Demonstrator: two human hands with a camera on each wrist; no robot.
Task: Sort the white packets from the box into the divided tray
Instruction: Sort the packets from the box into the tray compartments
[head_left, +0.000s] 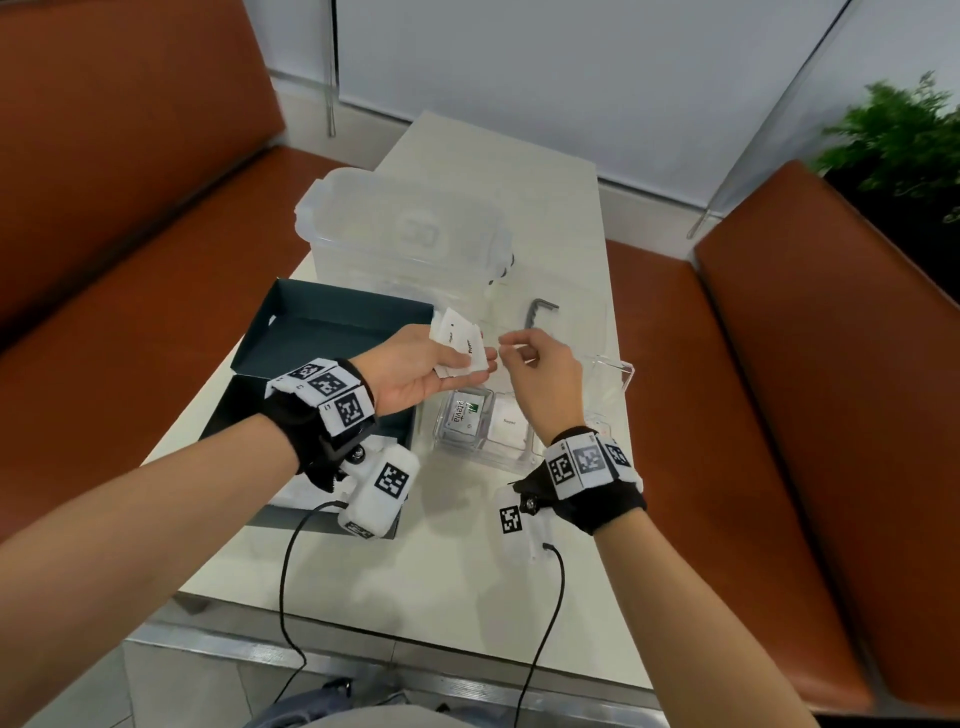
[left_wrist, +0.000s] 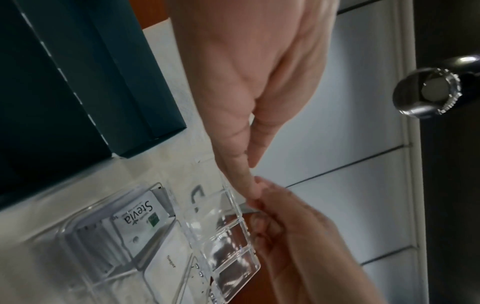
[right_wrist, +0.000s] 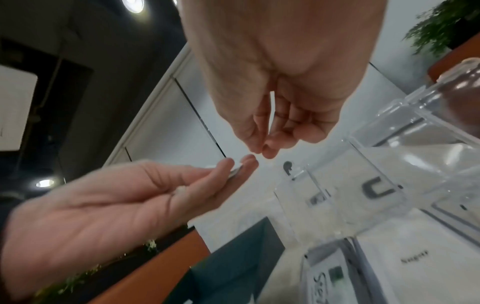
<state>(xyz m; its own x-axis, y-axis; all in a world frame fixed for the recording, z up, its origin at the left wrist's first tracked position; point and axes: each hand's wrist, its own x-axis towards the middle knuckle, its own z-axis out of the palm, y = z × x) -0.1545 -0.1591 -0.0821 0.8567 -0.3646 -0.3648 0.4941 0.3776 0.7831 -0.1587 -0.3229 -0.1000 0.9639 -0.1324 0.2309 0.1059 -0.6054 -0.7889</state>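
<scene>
Bright, even indoor light; wide-angle bending at the edges, wrist views soft with motion blur.

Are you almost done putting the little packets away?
Partly. Stevia packets and sugar packets already sit in two slots of the clear tray. The left hand holds a few more packets, and the right hand reaches for one. Whether the dark box still holds any isn't visible.

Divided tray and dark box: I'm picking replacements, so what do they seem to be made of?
The tray looks like clear, glossy hard plastic, perhaps acrylic: the table shows through it and its edges catch glints. The box looks like matte dark teal cardboard, with flat folded walls and no shine.
</scene>
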